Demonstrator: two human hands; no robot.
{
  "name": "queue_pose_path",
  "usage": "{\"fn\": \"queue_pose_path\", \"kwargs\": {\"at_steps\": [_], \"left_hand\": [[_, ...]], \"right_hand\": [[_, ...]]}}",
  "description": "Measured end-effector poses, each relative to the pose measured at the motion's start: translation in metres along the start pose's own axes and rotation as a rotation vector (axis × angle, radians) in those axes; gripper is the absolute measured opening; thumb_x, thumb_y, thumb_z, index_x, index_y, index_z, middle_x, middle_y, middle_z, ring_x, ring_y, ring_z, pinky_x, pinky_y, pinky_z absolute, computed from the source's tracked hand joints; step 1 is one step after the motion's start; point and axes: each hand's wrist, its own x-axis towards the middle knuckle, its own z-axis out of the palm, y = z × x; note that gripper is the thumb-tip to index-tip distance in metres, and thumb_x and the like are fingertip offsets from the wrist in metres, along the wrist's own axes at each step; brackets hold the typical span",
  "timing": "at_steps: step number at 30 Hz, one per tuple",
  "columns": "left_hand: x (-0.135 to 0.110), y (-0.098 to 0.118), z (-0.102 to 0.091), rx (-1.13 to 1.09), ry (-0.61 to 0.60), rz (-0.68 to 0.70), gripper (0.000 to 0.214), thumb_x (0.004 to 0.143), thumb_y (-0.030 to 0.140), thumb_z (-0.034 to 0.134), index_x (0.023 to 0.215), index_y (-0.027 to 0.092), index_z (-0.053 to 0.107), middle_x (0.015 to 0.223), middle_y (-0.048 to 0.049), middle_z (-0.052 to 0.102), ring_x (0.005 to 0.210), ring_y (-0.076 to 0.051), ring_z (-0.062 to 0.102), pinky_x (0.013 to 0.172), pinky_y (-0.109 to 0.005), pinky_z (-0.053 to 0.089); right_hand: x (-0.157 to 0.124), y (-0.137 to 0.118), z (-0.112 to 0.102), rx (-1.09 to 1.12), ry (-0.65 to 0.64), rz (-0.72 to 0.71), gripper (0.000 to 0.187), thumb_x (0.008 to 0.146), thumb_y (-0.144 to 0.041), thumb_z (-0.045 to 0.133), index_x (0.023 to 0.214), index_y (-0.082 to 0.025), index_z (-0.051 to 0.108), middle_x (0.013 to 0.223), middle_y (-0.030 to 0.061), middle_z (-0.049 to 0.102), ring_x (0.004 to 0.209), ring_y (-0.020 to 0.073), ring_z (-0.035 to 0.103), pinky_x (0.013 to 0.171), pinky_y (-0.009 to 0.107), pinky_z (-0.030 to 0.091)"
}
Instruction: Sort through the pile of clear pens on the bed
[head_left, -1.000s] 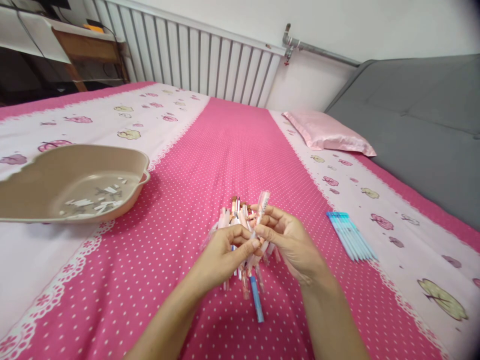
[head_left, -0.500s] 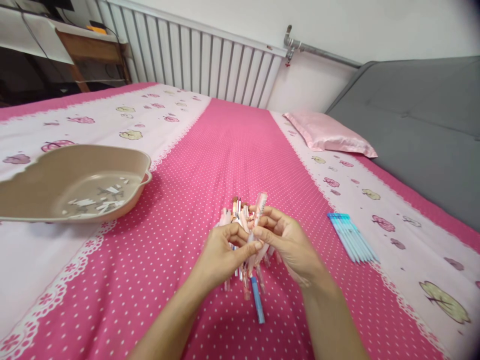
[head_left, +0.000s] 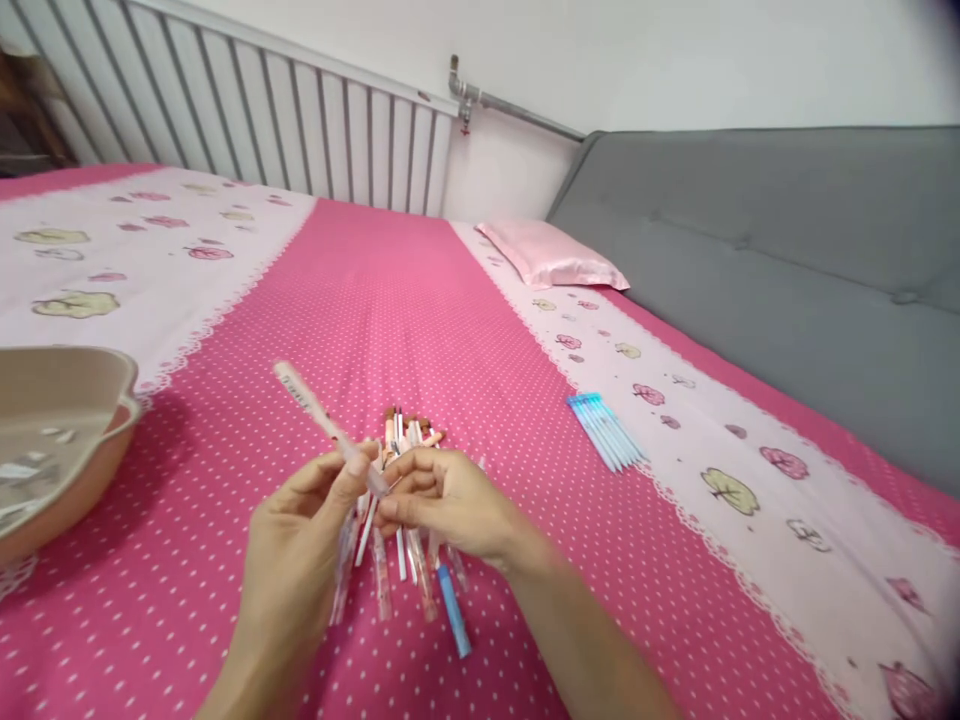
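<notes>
My left hand (head_left: 300, 540) pinches a clear pink pen (head_left: 322, 422) near one end, so the pen slants up and to the left. My right hand (head_left: 442, 500) meets it at that same end, fingers pinched together on the pen's tip. Under both hands lies a loose pile of pink and clear pens (head_left: 401, 500) on the pink dotted bedsheet (head_left: 420, 320). One blue pen (head_left: 454, 610) sticks out at the near side of the pile.
A beige plastic basin (head_left: 60, 440) holding small white scraps sits at the left edge. A neat bundle of blue pens (head_left: 604, 432) lies to the right. A pink pillow (head_left: 551, 255), a grey sofa back (head_left: 787, 260) and a white radiator (head_left: 247, 120) stand beyond.
The held pen has swung from upright to slanting up-left. The view has turned right, so the basin has slid to the left edge. Both hands stay pinched at the pen.
</notes>
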Motion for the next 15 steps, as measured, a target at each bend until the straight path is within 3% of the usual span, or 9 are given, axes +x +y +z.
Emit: {"fn": "queue_pose_path", "kwargs": {"at_steps": [7, 12, 15], "left_hand": [[0.0, 0.001, 0.0, 0.109, -0.041, 0.119, 0.032, 0.065, 0.045, 0.076, 0.084, 0.019, 0.072, 0.075, -0.001, 0.069, 0.07, -0.012, 0.061, 0.064, -0.021, 0.051], [0.005, 0.001, -0.005, 0.353, 0.003, 0.362, 0.037, 0.074, 0.046, 0.068, 0.1, 0.02, 0.069, 0.079, -0.0019, 0.066, 0.068, -0.013, 0.058, 0.064, -0.024, 0.048], [0.003, 0.011, -0.006, 0.471, 0.088, 0.541, 0.035, 0.078, 0.047, 0.062, 0.102, 0.02, 0.068, 0.086, -0.0028, 0.064, 0.076, -0.014, 0.058, 0.07, -0.025, 0.047]], "right_hand": [[-0.001, -0.006, -0.002, 0.039, 0.041, -0.005, 0.038, 0.056, -0.043, 0.082, 0.077, -0.016, 0.063, 0.064, -0.0017, 0.066, 0.059, 0.0111, 0.064, 0.065, 0.027, 0.053], [0.003, -0.013, -0.007, 0.01, 0.239, -0.075, 0.032, 0.059, -0.036, 0.081, 0.074, -0.016, 0.061, 0.062, -0.0006, 0.067, 0.056, 0.0099, 0.063, 0.058, 0.021, 0.051], [-0.006, -0.011, -0.007, -0.092, 0.387, -0.165, 0.017, 0.071, -0.03, 0.072, 0.076, -0.017, 0.062, 0.065, -0.0021, 0.068, 0.06, 0.0089, 0.064, 0.057, 0.019, 0.049]]}}
